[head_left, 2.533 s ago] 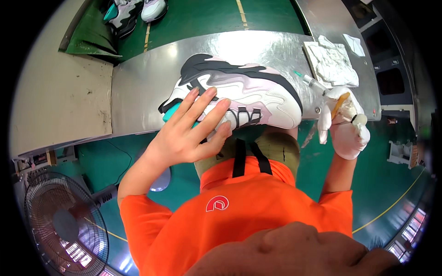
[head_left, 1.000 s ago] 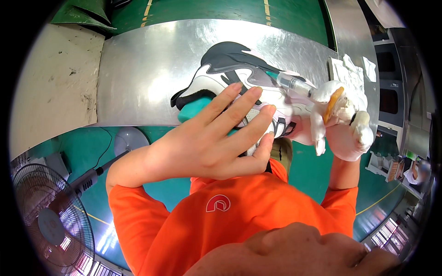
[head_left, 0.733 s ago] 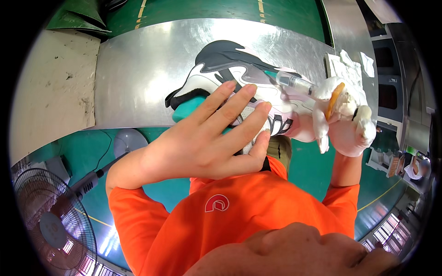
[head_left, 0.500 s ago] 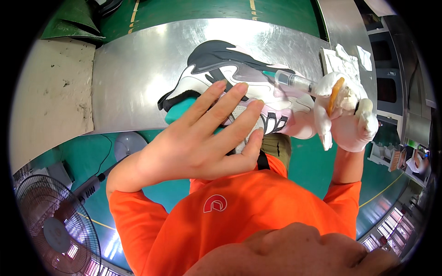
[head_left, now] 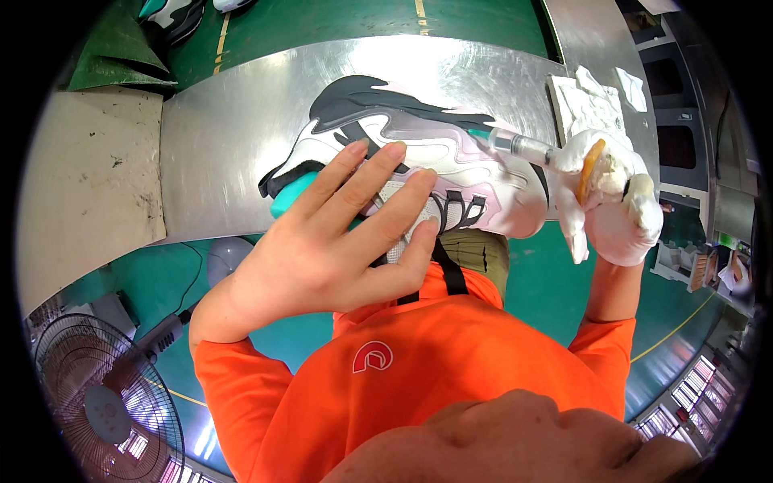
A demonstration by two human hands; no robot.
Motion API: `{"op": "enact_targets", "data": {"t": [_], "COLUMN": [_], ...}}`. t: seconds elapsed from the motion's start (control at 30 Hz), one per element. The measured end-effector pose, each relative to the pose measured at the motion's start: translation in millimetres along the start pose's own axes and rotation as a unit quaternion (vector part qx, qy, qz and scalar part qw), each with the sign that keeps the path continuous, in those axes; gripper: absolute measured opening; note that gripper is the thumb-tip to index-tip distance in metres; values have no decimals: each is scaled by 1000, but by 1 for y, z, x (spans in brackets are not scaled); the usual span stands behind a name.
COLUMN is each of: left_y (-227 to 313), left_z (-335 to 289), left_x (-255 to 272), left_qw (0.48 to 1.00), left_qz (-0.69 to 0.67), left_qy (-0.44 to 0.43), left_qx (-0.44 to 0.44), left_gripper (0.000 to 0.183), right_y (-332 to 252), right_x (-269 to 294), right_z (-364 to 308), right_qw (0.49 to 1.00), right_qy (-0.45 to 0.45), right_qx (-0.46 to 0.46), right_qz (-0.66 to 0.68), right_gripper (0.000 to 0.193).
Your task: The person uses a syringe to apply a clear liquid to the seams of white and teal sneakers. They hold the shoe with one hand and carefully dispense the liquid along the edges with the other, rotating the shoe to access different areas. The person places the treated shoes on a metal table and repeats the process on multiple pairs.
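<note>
A white, pink and dark grey sports shoe [head_left: 483, 181] lies on its side across the metal bench [head_left: 225, 153], its teal-lined opening to the left and its sole toward the far edge. My bare left hand [head_left: 346, 225] rests on the upper with fingers spread. In a white glove, my right hand [head_left: 608, 197] is closed around a clear syringe [head_left: 527, 148]. Its teal tip [head_left: 480, 133] is at the shoe's side near the sole; whether it touches cannot be told. A yellow-orange strip [head_left: 593, 165] and a crumpled whitish wad [head_left: 612, 183] are also in that hand.
Folded white cloths [head_left: 588, 105] lie on the bench beyond my right hand. A pale, marked board [head_left: 101, 169] borders the bench on the left. A standing fan [head_left: 105, 410] is at the lower left. More shoes [head_left: 175, 20] show at the far left.
The shoe and my left hand have shifted left. A gap now shows between the toe and my right glove. The syringe tip has moved slightly right and toward the near side.
</note>
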State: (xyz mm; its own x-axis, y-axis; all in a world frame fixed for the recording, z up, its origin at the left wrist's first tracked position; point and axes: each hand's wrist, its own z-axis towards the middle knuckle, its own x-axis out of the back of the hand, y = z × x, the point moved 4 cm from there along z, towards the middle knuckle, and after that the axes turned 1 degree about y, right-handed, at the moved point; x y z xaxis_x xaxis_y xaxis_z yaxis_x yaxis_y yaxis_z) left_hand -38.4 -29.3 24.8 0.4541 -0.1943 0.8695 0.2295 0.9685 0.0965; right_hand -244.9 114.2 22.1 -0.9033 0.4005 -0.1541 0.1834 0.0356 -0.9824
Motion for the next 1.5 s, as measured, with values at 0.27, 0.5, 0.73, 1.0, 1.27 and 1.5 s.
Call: {"op": "enact_targets", "data": {"t": [0.27,0.5,0.73,1.0,1.27,1.5], "left_y": [0,1,1,4,19,38], "left_z": [7,10,14,23,26,17], "left_x": [4,4,7,7,4,-4], "left_qw": [1000,999,998,996,994,989], "left_qz": [3,12,14,29,54,74], "left_qy": [-29,-33,-55,-77,-90,-92], "left_qx": [4,3,-5,25,43,88], "left_gripper": [33,36,31,27,33,72], "right_y": [3,16,32,58,87,109], "right_x": [11,30,44,60,72,70], "right_z": [-11,-23,-41,-59,-73,-77], "right_qw": [996,991,978,954,938,911], "right_qy": [-26,-39,-3,-15,10,25], "right_qx": [-4,18,50,116,109,78], "right_qz": [90,129,201,278,328,404], "right_gripper": [74,76,73,72,78,82]}}
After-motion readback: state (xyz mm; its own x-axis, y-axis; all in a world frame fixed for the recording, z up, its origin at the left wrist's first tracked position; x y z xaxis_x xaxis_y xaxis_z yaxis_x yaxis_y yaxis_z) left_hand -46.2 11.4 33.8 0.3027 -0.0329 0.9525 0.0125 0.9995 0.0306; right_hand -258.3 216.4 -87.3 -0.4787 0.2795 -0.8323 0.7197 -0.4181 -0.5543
